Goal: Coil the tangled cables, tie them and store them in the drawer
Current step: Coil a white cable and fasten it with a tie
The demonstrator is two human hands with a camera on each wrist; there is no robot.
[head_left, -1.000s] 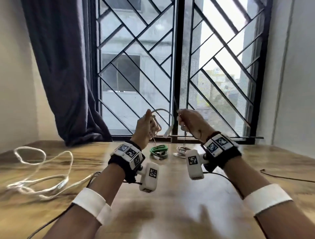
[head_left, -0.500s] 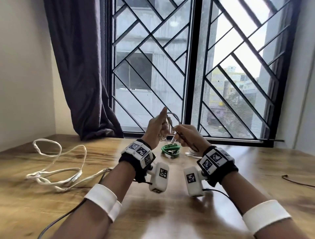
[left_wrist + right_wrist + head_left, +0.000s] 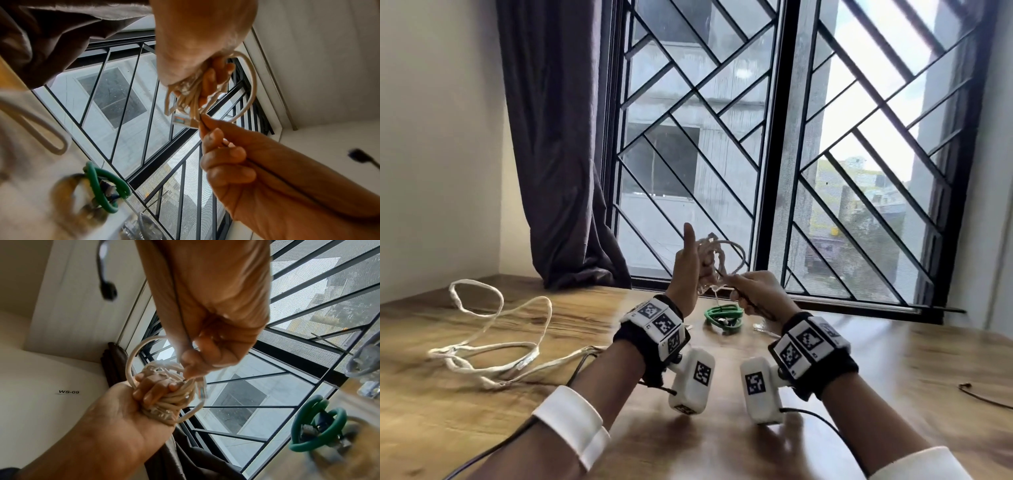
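My left hand (image 3: 697, 270) is raised above the table and grips a beige cable coil (image 3: 717, 251), thumb pointing up. In the left wrist view the coil (image 3: 190, 97) hangs from the curled fingers, with a clear plug (image 3: 180, 120) at its lower end. My right hand (image 3: 751, 293) sits right next to the coil and pinches a thin black tie (image 3: 267, 172) that runs back across the palm. The right wrist view shows the tie (image 3: 179, 305) reaching the coil (image 3: 174, 400). A green coiled cable (image 3: 724, 317) lies on the table behind my hands.
A tangled white flat cable (image 3: 493, 329) sprawls over the left of the wooden table (image 3: 722, 445). A pale coil (image 3: 763, 329) lies beside the green one. A thin black cable (image 3: 983, 397) lies at the right edge. A barred window and a dark curtain (image 3: 558, 154) stand behind.
My right hand has moved in from a gap away to the coil in my left hand. Both hands sit lower and closer together, and my left thumb has lifted.
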